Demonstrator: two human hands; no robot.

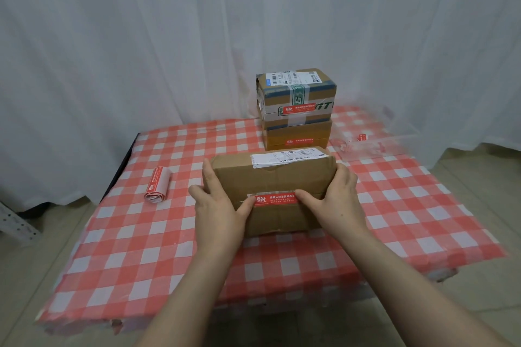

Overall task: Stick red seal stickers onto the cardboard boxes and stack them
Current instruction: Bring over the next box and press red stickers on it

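Here L hand [220, 205], R hand [337, 200] grip box [270, 177] w/ sticker [277, 199].

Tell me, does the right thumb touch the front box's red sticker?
Touching. In the head view the right hand lays its thumb on the red sticker of the front box.
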